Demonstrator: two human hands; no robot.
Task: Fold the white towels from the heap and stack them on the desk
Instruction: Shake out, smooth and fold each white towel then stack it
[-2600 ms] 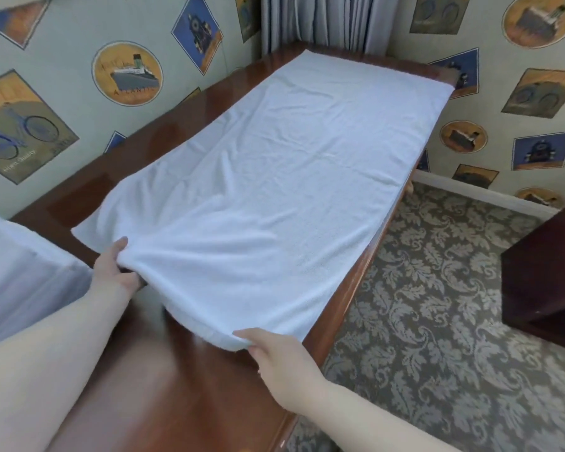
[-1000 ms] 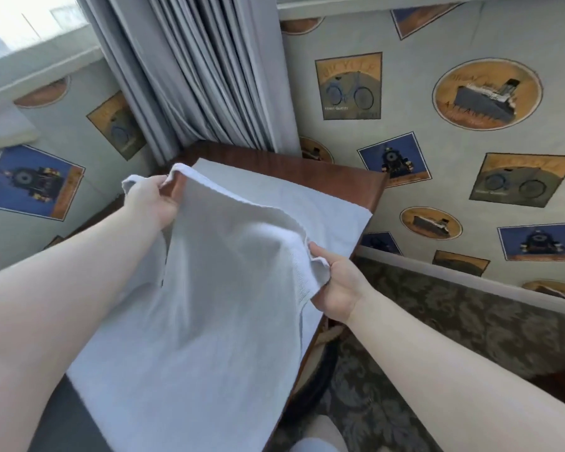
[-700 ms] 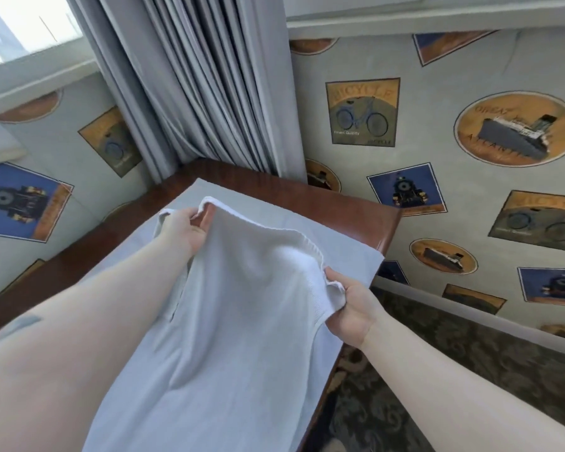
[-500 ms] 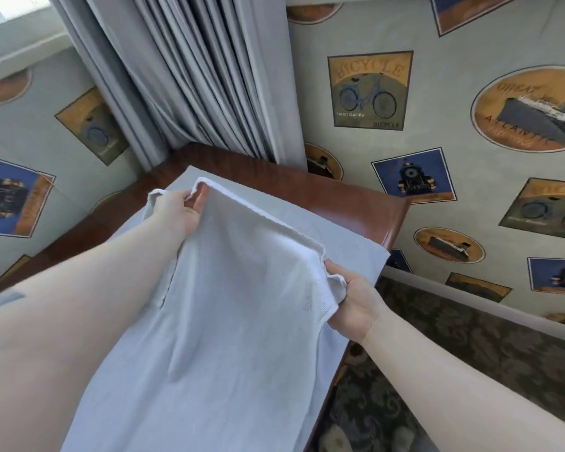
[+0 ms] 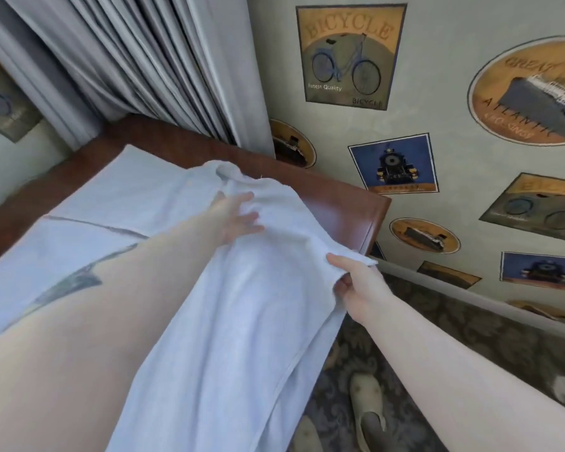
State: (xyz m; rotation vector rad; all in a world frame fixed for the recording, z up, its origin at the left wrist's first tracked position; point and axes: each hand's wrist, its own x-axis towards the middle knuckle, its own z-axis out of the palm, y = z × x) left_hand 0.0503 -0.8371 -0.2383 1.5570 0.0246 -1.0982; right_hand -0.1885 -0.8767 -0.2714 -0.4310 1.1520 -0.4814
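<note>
Towel (image 5: 242,321) half-folded lengthwise along desk (image 5: 340,203), long axis running away toward curtain; L hand (image 5: 237,218) flat, fingers spread on far top layer; R hand (image 5: 356,285) pinching right corner, nearer, off desk edge.

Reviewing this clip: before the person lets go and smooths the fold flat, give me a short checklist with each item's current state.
1. Right hand grips its towel corner: ok.
2. Left hand on the towel, fingers spread on top: ok; no pinch shows.
3. Folded-over edge matches the far edge beneath: not ok; it is bunched near the left hand and lies askew.
4. Towel fully on the desk: not ok; the right-hand side overhangs the desk edge.
5. Upper layer flat: not ok, it sags.
</note>
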